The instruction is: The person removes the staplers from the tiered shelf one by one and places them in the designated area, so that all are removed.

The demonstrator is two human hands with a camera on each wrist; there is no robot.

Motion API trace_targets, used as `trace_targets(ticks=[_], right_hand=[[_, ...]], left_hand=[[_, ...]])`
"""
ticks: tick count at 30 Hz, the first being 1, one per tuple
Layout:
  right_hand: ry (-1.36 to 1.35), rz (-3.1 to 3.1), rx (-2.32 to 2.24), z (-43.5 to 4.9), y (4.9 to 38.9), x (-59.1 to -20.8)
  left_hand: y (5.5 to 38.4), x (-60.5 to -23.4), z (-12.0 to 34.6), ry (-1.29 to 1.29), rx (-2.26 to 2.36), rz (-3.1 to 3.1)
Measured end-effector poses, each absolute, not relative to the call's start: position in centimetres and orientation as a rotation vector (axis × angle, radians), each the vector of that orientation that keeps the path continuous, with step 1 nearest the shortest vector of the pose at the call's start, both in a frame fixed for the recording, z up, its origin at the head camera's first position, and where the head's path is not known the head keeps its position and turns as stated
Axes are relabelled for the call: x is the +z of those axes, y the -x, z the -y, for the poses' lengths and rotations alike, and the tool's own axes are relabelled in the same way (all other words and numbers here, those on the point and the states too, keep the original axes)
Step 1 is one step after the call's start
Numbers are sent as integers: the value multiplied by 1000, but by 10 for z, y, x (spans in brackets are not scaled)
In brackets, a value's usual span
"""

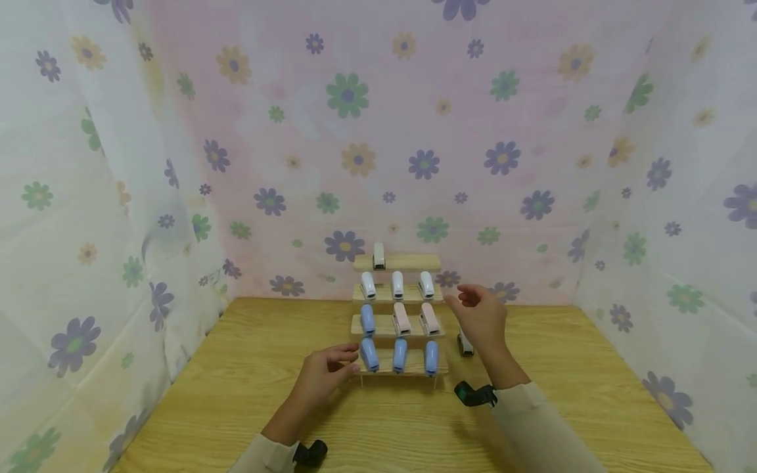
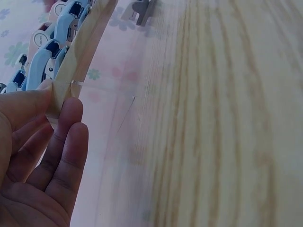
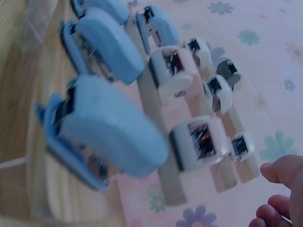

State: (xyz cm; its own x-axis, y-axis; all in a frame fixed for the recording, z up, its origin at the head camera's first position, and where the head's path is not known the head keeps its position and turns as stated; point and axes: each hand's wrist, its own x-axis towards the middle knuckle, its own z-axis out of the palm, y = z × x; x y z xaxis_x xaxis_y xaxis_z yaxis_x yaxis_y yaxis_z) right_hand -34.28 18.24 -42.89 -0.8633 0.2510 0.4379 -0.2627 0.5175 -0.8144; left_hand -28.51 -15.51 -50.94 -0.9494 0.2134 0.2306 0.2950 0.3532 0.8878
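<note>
A tiered wooden display rack carries several small staplers. Three blue staplers line the lowest shelf; above them sit a blue stapler and two pink staplers. Three white staplers stand on the third shelf, and a white stapler with a dark base on the top one. My left hand pinches the left end of the lowest shelf between thumb and fingers. Beside the upper shelves, at the right, my right hand hovers with fingers loosely bent, holding nothing.
Another white stapler with a dark base sits on the wooden table right of the rack, partly covered by my right hand. Flower-patterned cloth hangs behind and along both sides.
</note>
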Motion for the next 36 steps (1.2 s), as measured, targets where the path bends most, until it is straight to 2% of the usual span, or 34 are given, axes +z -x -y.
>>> trace_targets(ticks=[11, 36], right_hand=[[-104, 2239, 1285, -159, 351, -399], [-195, 2290, 1379, -107, 367, -369]], left_hand=[[291, -512, 153, 521, -1664, 2515], [287, -513, 154, 499, -1658, 2514]])
